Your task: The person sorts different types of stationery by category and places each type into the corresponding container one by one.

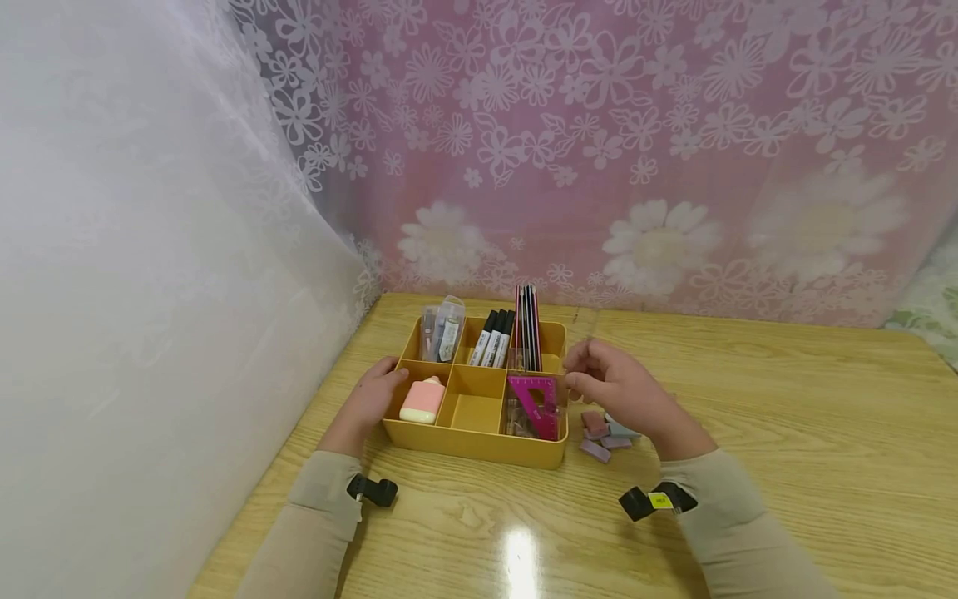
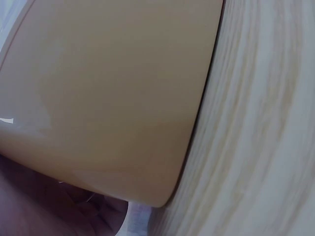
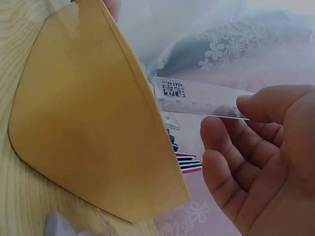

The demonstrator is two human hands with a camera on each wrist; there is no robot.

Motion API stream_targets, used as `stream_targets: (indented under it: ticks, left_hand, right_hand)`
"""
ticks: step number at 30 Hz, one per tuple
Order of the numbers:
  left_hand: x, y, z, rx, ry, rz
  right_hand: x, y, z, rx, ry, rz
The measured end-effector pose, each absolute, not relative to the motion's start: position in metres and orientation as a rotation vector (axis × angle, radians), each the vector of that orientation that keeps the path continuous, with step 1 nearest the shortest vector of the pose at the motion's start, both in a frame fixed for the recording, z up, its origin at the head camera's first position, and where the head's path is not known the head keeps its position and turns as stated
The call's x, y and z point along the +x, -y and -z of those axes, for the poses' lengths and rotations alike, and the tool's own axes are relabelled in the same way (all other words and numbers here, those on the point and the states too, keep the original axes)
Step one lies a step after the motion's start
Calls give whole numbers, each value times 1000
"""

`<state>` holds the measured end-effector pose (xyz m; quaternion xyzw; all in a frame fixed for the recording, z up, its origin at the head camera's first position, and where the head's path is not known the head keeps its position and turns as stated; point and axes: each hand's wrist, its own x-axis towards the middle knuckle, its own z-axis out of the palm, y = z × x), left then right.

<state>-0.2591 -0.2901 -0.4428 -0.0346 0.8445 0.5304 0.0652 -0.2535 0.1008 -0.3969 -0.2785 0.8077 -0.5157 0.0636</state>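
floral curtain (image 1: 524, 125) behind a wood-grain bench (image 1: 786, 408). six-compartment yellow organizer (image 1: 471, 444) on it. left hand (image 1: 372, 395) at its left wall, fingers gripping the edge. right hand (image 1: 617, 387) pinches a clear ruler (image 3: 182, 96) between thumb and fingers, by the right rim; cannot tell if ruler touches it. magenta set square (image 1: 535, 406) in front-right compartment, pink bottle (image 1: 423, 399) front-left, black-capped markers (image 1: 492, 341) back-middle. small pastel blocks (image 1: 595, 452) on the bench, just right of the organizer.
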Motion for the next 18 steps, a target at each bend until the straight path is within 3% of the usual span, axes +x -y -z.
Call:
stream_targets:
  ticks: [18]
  left_hand:
    - [-260, 291, 443, -107, -2548, -1594]
  right_hand:
    - [-255, -89, 402, -777, -2621, 1343]
